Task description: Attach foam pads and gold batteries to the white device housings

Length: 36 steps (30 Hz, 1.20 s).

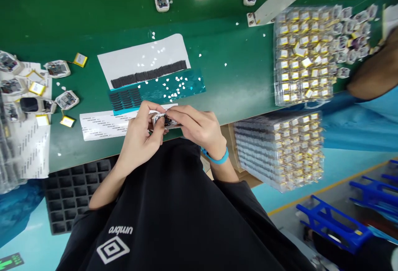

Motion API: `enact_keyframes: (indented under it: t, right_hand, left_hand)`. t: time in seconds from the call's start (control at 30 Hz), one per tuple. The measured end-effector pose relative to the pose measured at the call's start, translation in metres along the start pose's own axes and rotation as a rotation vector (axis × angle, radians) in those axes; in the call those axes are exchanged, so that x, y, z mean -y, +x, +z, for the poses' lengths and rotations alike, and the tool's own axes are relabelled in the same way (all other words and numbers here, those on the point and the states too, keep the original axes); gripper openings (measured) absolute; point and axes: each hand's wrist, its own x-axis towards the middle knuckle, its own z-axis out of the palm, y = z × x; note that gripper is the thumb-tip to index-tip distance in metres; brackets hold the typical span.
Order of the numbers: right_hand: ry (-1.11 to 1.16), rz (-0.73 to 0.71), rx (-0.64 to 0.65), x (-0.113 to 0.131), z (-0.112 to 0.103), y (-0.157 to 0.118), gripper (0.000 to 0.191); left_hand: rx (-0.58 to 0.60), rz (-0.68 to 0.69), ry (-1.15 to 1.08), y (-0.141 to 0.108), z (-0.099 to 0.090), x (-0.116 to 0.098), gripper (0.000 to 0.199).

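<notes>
White-cased circuit module (164,120) pinched tight between left hand (139,132) and right hand (199,127) fingertips; looks light, fragile, best held by its edges!

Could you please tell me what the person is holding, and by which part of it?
Both hands hold a small white-framed circuit module: the left hand pinches its left end, the right hand its right end.
</notes>
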Motion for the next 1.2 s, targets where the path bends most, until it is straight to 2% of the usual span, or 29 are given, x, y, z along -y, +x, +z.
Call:
enact_keyframes:
  t: [0.1,0.2,0.3,0.37,0.43,0.53,0.63,0.73,0.83,0.93,1.0,1.1,1.2]
  right_hand:
    - [-0.112,0.007,0.044,0.008,-0.001,0.0,0.031]
    - [-0.114,0.026,0.009,0.014,-0.002,0.001,0.034]
    - [0.207,0.154,-0.02,0.019,-0.002,0.005,0.032]
    - [0.505,0.33,-0.047,0.023,-0.003,0.01,0.024]
    - [0.701,0.515,-0.048,0.027,-0.004,0.015,0.028]
    - [0.897,0.694,0.0,0.034,-0.007,0.021,0.031]
    - [1.048,0.783,-0.005,0.035,-0.007,0.021,0.036]
    - [1.043,0.79,-0.02,0.027,-0.005,0.013,0.038]
    - [0.994,0.799,-0.05,0.012,-0.003,-0.002,0.047]
    - [0.718,0.858,-0.221,-0.004,-0.003,-0.017,0.056]
    - [0.592,0.862,-0.265,-0.012,-0.005,-0.024,0.059]
    - [0.74,0.857,-0.105,-0.021,-0.008,-0.029,0.057]
    - [0.937,0.884,0.043,-0.027,-0.009,-0.032,0.044]
  left_hand:
    - [-0.027,0.041,0.024,0.0,0.001,0.002,0.009]
    - [-0.097,0.097,0.009,-0.001,0.003,0.004,0.015]
    - [-0.203,0.154,0.051,-0.006,0.005,0.005,0.016]
    - [-0.25,0.202,0.086,-0.01,0.006,0.005,0.016]
    - [-0.274,0.274,0.134,-0.013,0.007,0.004,0.016]
    - [-0.271,0.371,0.211,-0.014,0.006,0.002,0.017]
    - [-0.214,0.406,0.225,-0.012,0.003,0.001,0.021]
    - [-0.128,0.393,0.23,-0.009,0.0,0.002,0.021]
    - [-0.093,0.391,0.302,-0.004,0.001,0.011,0.005]
    - [-0.134,0.418,0.375,0.004,0.007,0.029,0.012]
    - [-0.116,0.425,0.39,0.009,0.012,0.041,0.016]
    - [-0.05,0.405,0.399,0.013,0.018,0.051,0.02]
    - [-0.013,0.38,0.398,0.013,0.02,0.051,0.02]
